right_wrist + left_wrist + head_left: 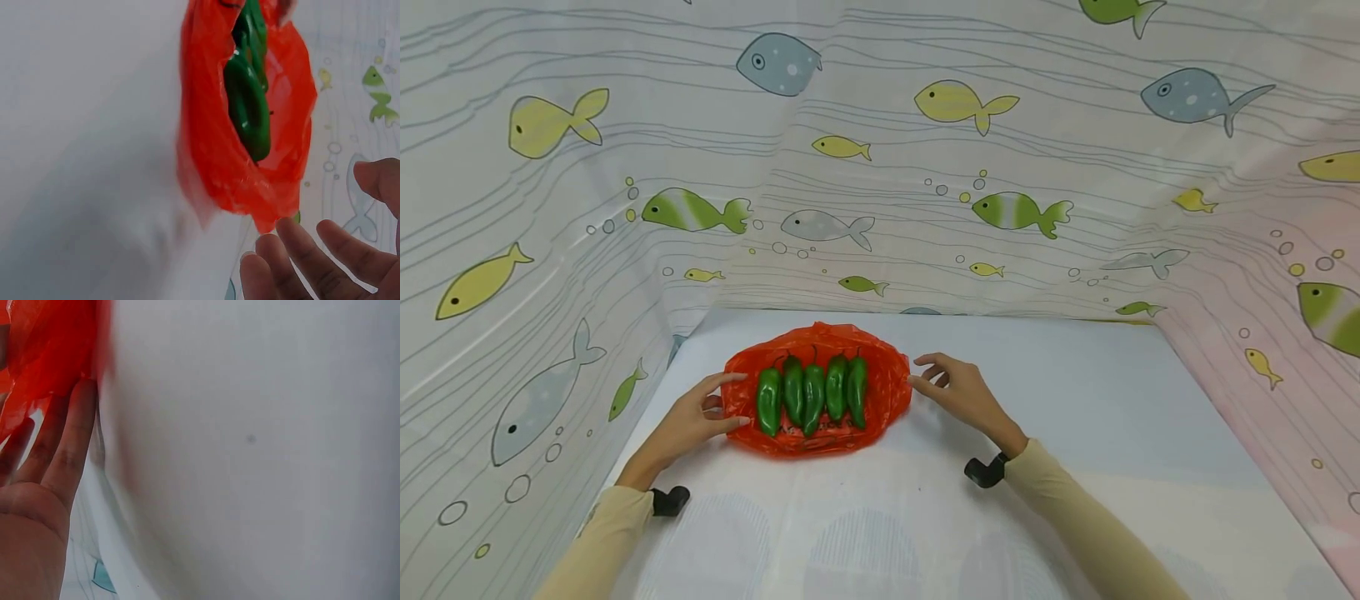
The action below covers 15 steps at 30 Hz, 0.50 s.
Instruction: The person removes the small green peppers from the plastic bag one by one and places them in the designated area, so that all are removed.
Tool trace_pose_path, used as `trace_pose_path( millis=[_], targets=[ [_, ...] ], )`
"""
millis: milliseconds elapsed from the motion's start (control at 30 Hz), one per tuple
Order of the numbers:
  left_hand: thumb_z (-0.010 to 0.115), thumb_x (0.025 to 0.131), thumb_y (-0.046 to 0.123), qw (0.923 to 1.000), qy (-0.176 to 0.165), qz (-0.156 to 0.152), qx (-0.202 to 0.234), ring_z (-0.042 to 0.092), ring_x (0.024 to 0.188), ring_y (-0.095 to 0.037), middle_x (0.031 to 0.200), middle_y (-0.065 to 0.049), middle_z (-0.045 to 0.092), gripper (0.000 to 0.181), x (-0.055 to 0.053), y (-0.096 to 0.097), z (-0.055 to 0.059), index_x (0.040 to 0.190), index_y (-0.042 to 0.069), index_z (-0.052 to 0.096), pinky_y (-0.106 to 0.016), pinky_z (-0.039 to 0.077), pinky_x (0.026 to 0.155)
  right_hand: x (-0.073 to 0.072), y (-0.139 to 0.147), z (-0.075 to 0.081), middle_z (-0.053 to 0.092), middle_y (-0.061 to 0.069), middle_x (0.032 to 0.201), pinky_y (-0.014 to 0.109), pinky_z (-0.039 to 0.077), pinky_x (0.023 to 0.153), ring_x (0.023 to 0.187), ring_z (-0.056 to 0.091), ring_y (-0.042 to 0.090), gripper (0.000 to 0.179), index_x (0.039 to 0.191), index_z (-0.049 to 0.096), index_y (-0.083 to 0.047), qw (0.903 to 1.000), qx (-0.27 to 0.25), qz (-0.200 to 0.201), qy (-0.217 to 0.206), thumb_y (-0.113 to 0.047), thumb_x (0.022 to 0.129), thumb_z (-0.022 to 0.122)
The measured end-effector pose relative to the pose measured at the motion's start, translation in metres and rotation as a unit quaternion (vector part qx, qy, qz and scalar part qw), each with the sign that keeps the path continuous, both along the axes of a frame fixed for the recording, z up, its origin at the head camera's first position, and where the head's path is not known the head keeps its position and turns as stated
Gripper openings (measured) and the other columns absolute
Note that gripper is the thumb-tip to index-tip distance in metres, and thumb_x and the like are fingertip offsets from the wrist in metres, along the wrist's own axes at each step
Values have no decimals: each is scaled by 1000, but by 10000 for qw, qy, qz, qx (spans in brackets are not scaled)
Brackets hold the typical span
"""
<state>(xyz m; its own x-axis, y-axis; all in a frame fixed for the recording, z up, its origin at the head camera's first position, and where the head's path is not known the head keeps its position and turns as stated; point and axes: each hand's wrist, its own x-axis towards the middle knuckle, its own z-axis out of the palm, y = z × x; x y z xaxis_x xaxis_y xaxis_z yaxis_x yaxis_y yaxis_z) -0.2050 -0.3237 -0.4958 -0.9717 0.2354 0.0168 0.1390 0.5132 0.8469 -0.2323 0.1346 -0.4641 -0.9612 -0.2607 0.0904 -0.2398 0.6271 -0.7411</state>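
Note:
Several long green peppers [813,400] lie side by side on a spread red plastic bag [889,392]. At the bag's left edge is my left hand [692,421], thumb and forefinger spread over the rim. The left wrist view shows its extended fingers [70,440] against the red plastic [53,347]. My right hand [962,390] is at the opposite edge, its fingers loosely bent. In the right wrist view these fingers [312,262] are spread near the tip of the bag [219,156], with nothing gripped. One pepper [249,106] shows inside the rim there.
A white cloth with pale rounded shapes covers the table [865,517]. Behind and on both sides stand white curtain walls [880,183] printed with fish and wavy lines. Each wrist carries a small black camera mount [985,472].

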Motion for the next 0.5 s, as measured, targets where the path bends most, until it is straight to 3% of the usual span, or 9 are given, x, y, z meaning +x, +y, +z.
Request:
trace_pose_path(
  millis=[500],
  targets=[
    [87,86,24,9998,-178,75,-43,63,111,-38,142,-20,51,75,-3,-1,-4,150,16,48,-29,58,79,-14,-36,6,70,0,96,30,55,67,81,64,18,42,128,68,-8,9986,-95,490,199,-35,96,74]
  ],
)
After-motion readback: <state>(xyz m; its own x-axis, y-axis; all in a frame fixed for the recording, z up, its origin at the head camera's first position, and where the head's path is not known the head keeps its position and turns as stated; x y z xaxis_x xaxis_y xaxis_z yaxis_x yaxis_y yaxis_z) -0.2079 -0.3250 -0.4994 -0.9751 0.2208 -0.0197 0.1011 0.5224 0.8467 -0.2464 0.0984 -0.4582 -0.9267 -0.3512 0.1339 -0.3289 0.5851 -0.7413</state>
